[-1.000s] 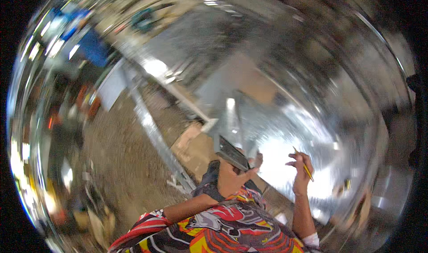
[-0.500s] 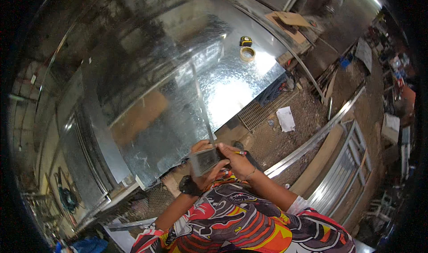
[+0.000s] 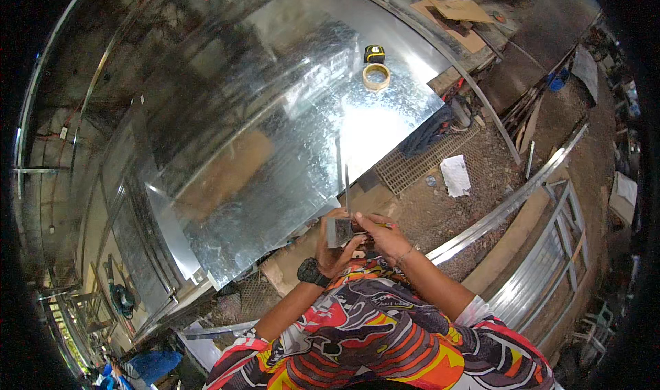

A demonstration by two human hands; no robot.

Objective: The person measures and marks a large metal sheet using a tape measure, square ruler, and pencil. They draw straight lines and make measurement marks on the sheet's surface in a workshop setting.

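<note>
My left hand (image 3: 330,256) is closed around a small grey square-faced piece (image 3: 339,232), close to my body. A long thin metal strip (image 3: 347,189) rises from beside that piece, pointing away over the near edge of the shiny sheet metal (image 3: 275,208). My right hand (image 3: 386,239) is closed against the strip's lower end, thumb and fingers near the grey piece. A slim pencil-like stick (image 3: 386,224) shows at its fingers. How the strip and the grey piece join is hidden by my fingers.
On the sheet's far side sit a black-and-yellow tape measure (image 3: 374,53) and a roll of tape (image 3: 376,77). Right of it are a metal grating (image 3: 405,166), white paper (image 3: 455,176), a long metal bar (image 3: 509,201) and a metal frame (image 3: 550,252). Cardboard (image 3: 459,9) lies farther back.
My hands and the grey piece have shifted right and slightly up in the picture. The thin strip stands more upright and shows shorter. The whole view has turned slightly.
</note>
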